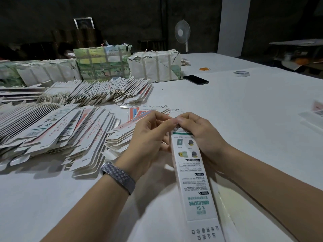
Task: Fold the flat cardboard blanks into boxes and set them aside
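In the head view, a long white box [194, 175] stands tilted above the table [244, 105], its far end pinched between both hands. The left hand [148, 137] curls round its left side; the right hand [197, 130] grips the top flap with thumb and fingers. Left of the box lie stacks of flat blanks [57, 126]; beyond it, a phone [196, 79] and a tape roll [241, 73].

Light falls from above onto the white table [244, 105], which reads bright and even, while the room behind sinks into near-black with grainy noise. Soft shadows pool under the forearms and beside the stacked blanks [52, 130]. The wide lens bows the table edges and stretches the corners. The far fan [182, 31] looks soft; print on the near box [194, 182] stays legible.
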The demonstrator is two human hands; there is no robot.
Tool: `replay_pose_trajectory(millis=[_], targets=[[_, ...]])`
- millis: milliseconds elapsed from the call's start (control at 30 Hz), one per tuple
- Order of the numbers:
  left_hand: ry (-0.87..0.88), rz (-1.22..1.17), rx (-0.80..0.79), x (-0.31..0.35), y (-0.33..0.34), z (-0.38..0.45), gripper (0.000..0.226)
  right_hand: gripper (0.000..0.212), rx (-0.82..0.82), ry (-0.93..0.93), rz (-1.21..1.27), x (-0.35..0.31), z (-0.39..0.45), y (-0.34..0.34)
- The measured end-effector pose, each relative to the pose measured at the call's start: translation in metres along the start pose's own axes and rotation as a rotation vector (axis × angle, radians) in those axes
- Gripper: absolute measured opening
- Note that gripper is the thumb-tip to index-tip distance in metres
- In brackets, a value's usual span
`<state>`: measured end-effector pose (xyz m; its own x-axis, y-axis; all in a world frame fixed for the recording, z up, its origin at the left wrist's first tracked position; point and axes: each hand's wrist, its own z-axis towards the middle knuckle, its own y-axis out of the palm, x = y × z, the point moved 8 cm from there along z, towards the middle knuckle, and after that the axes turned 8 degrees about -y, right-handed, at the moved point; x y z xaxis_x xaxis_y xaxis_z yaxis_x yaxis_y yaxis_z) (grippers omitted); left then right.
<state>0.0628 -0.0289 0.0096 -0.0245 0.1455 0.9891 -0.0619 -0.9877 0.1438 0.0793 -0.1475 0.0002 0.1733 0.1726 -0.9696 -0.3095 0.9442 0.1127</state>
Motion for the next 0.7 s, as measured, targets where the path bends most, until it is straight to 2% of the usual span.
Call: replay_pose_trajectory(millis=[100,200,333,467,600,700], targets=[[-0.025,0.000,-0.026,-0.002,0.000,0.001,0.014,0.017,-0.007,0.019,0.018,0.002,0.000,-0.001],[-0.029,-0.016,-0.061,-0.002,0.001,0.001,0.030,0.018,0.009,0.016,0.054,0.003,0.000,-0.002],[-0.023,-0.030,-0.066,-0.003,0.003,0.001,0.032,0.016,0.023,0.004,0.081,0.001,-0.001,-0.001],[-0.010,-0.049,-0.085,-0.004,0.005,0.001,0.033,0.016,0.068,-0.036,0.031,-0.007,0.000,-0.006],[-0.048,-0.060,-0.165,-0.008,0.008,-0.001,0.051,0.021,0.133,-0.043,-0.022,-0.009,0.003,-0.013],[-0.048,-0.020,-0.139,-0.009,0.005,0.000,0.039,0.026,0.133,-0.033,-0.040,-0.009,0.002,-0.014]])
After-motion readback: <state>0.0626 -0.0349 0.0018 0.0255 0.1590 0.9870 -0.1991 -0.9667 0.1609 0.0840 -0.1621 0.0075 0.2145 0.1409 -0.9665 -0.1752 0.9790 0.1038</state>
